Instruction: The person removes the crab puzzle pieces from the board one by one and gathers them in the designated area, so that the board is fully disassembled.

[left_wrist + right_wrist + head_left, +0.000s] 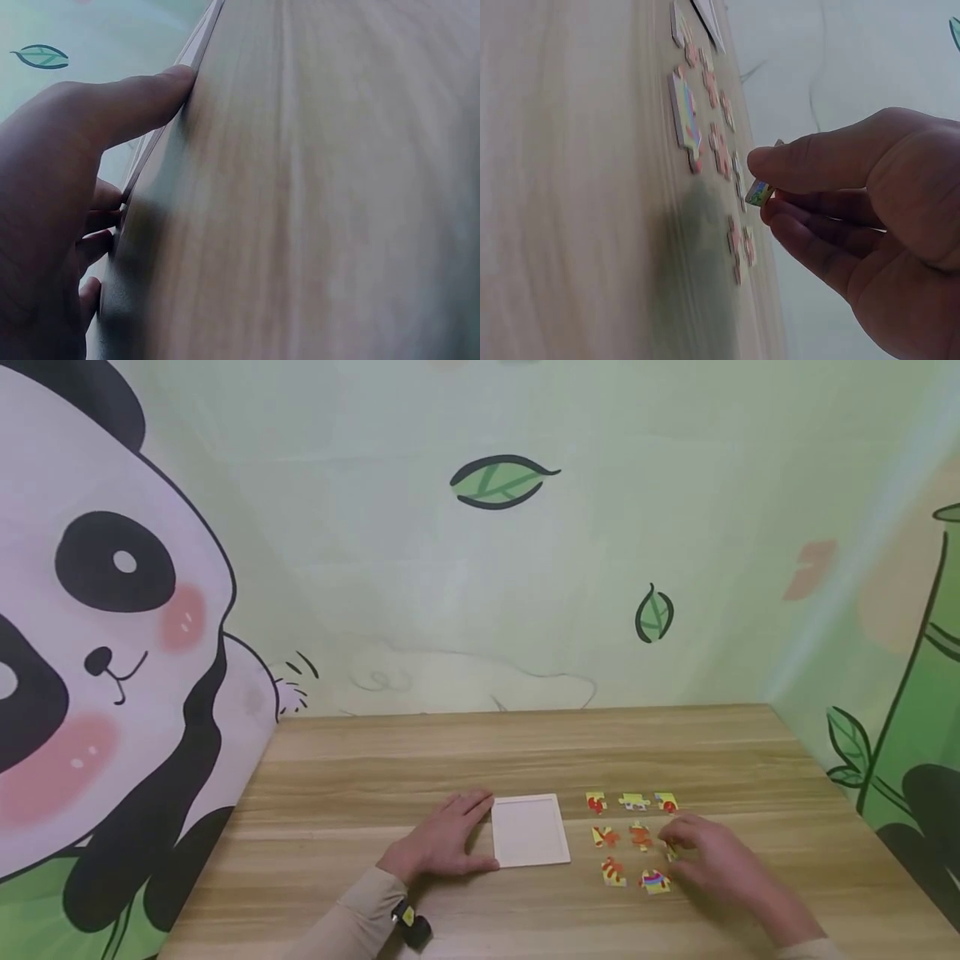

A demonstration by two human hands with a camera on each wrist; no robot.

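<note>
With thumb and fingers, my right hand [716, 862] pinches a small jigsaw piece [760, 193] beside the right end of the middle row of pieces. In the right wrist view the held piece is tilted and off the table, partly hidden by the thumb. A flat, square, white puzzle tray [564, 842] lies left of the pieces. My left hand [448, 837] rests at the tray's left edge, fingers extended by the far corner and thumb [161, 97] touching near the front corner. More jigsaw pieces, including a rainbow-striped one [656, 882] and a red-and-yellow one [613, 872], lie spaced in rows.
The wooden table [375, 760] reaches back to a wall covering [375, 568] printed with a panda and leaves. A dark device [414, 931] is strapped at my left wrist, just above the tabletop.
</note>
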